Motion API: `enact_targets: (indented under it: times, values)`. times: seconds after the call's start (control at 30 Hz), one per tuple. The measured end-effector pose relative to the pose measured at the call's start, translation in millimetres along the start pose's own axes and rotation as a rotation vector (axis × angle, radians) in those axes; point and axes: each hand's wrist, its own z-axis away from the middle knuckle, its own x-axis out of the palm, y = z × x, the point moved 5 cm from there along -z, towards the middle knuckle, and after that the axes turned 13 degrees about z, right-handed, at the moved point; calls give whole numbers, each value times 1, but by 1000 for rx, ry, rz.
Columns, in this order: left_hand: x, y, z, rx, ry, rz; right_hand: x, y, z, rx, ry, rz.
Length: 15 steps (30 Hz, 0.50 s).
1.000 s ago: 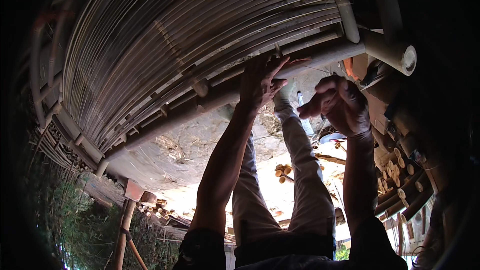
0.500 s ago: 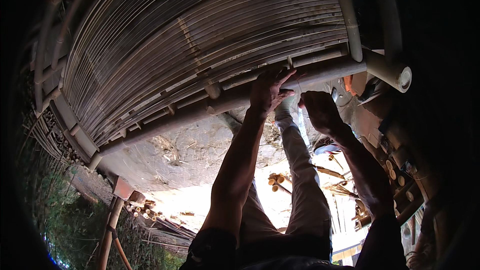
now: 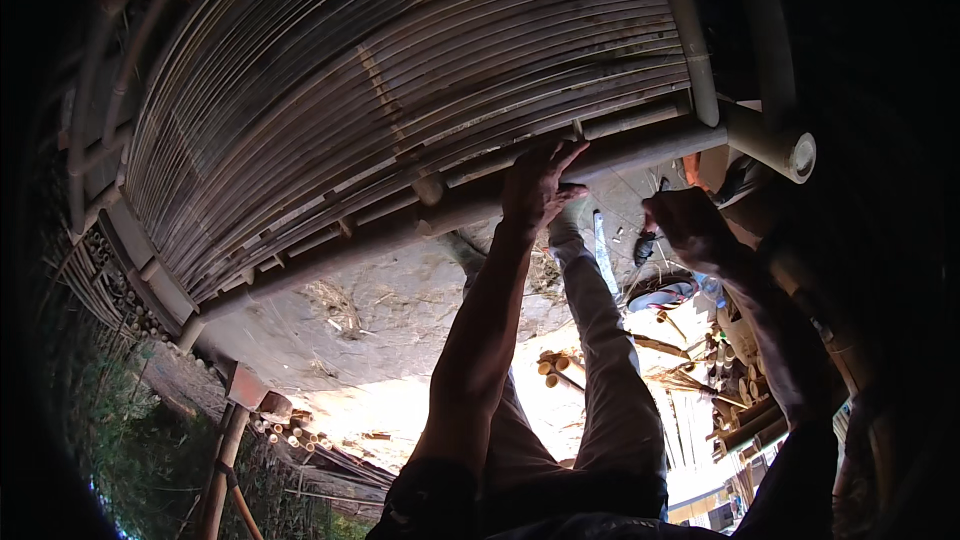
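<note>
A bamboo bench or bed frame [image 3: 640, 148] fills the upper part of the view, its thick front pole running from lower left to upper right. My left hand [image 3: 538, 185] lies against this pole, fingers stretched and thumb apart, close to a short peg [image 3: 577, 128] standing up behind the pole. Off to the right and below the pole's right end, my right hand [image 3: 690, 225] is closed in front of the dark ground. Whatever it pinches, if anything, is too thin or hidden to make out. Long thin slats [image 3: 520, 60] lie side by side across the frame.
Cut bamboo pieces [image 3: 552, 368] lie on the sunlit ground between my legs, and more are heaped at the right [image 3: 735, 380]. A sandal [image 3: 660, 297] sits near my right leg. At lower left, a bamboo post [image 3: 222, 460] stands beside stacked poles [image 3: 290, 433].
My right hand has moved right and slightly down, away from the pole and my left hand, still closed. A fine strand near it earlier no longer shows clearly. My left hand stays against the pole.
</note>
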Motion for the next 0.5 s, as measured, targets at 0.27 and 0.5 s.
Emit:
enact_targets:
  times: [0.27,0.5]
  values:
    - [0,11,-8,-43,-99,-57,60,-76,-29,-224,244,250]
    - [-4,14,-4,10,-46,-30,5,13,28,-167,74,257]
